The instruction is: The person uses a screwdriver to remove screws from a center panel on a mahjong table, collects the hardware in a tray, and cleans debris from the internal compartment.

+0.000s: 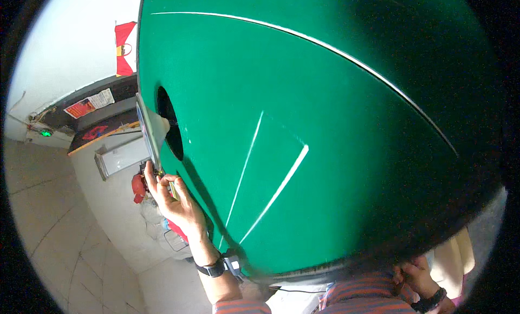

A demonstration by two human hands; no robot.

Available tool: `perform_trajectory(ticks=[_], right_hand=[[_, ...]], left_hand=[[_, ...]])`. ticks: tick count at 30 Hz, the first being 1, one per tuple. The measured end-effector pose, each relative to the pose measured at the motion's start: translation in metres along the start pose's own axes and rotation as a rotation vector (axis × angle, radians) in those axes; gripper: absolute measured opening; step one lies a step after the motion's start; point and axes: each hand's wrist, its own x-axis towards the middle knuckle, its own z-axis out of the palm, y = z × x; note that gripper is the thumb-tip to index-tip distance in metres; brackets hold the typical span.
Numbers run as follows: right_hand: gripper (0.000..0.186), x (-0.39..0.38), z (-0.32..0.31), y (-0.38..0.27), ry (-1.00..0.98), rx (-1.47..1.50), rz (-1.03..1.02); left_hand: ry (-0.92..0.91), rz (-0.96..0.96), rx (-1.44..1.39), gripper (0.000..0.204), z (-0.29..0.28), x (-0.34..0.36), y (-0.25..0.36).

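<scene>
Head camera, left fingers: your left hand [177,204] is raised at the green panel's left edge, one finger stretched far, the others bent; you cannot tell from here whether they grip anything.
Right fingers: your right hand [420,276] is at the near right, its fingers curled; whether they hold something cannot be told.
Wrists: a black watch [214,268] circles your left wrist, a dark band [429,301] your right; the sleeves [360,295] are striped.
Pale cone: just beyond your left fingertips stands a pale cone [158,131]; contact with them is unclear.
Green panel: the broad green panel [281,205] fills the middle and right, crossed by white lines [281,189]. Beside the cone is a dark oval patch [171,123].
Left background: past the panel are a red-and-white item [125,48] on a pale wall [76,38], a green light [46,133] and grey floor [49,205].
</scene>
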Motion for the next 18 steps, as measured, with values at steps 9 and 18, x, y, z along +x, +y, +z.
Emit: perform_trajectory(ticks=[9, 18], right_hand=[[0.034, 0.017, 0.006, -0.012, 0.049, -0.003, 0.01], [0.038, 0.025, 0.007, -0.028, 0.102, 0.026, -0.044]], left_hand=[[0.002, -0.026, 0.062, 0.012, 0.004, 0.009, -0.011], [0.028, -0.094, -0.025, 0.016, 0.006, 0.006, -0.008]])
